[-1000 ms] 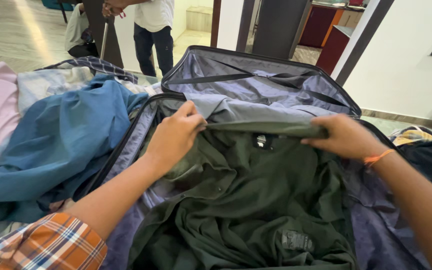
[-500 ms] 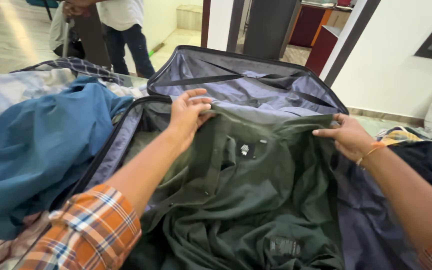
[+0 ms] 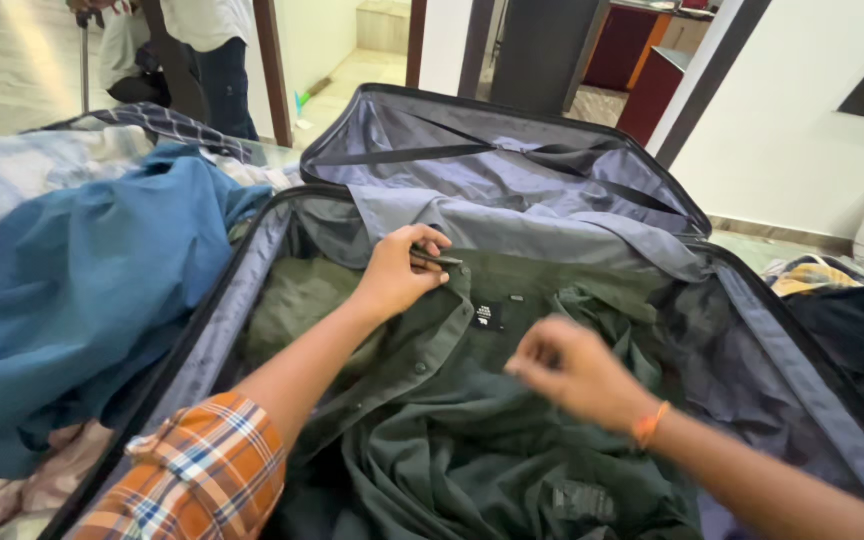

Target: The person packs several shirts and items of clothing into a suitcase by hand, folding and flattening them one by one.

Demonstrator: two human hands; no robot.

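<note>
A: What is seen inside the open suitcase?

B: A dark green shirt is spread across the suitcase's lower half, its collar lying toward the hinge side, just below the raised lid. A grey garment is draped along the hinge, just above that collar.

A: How is the left hand placed?

B: It is set on the shirt's collar, toward the suitcase's left wall. The fingers are curled and pinched on the collar's edge, so the fabric is gripped. An orange plaid sleeve is seen on that arm, over the suitcase's near left corner.

A: And the right hand?

B: It is held above the middle of the shirt, right of the small label at the collar. It is blurred; the fingers are bent inward, but whether cloth is held cannot be told. An orange band is worn at the wrist.

A: What lies outside the suitcase?

B: A blue garment is heaped against its left wall, with plaid and pale cloth behind it. Dark cloth is piled beyond its right wall. Another person's legs are seen standing well behind the suitcase, to the left of its lid.
</note>
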